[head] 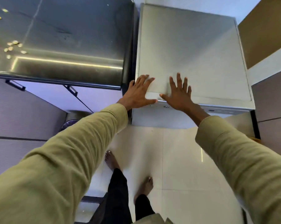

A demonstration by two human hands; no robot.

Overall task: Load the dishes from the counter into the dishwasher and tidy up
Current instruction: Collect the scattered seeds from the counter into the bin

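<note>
The dishwasher (201, 50) is a silver box seen from above, and its door is closed. A strip of controls runs along its top front edge. My left hand (139, 92) lies flat on the top near the front left corner, fingers spread. Beside it, my right hand (178, 94) rests flat on the top as well, fingers straight and spread. Neither hand holds anything. No dishes are in sight.
A dark steel counter (64, 38) adjoins the dishwasher on the left, with small yellow bits (10, 46) scattered at its far left. Cabinet doors (23, 120) stand below it. A brown cabinet (268, 38) is at the right. My bare feet stand on white floor tiles (176, 159).
</note>
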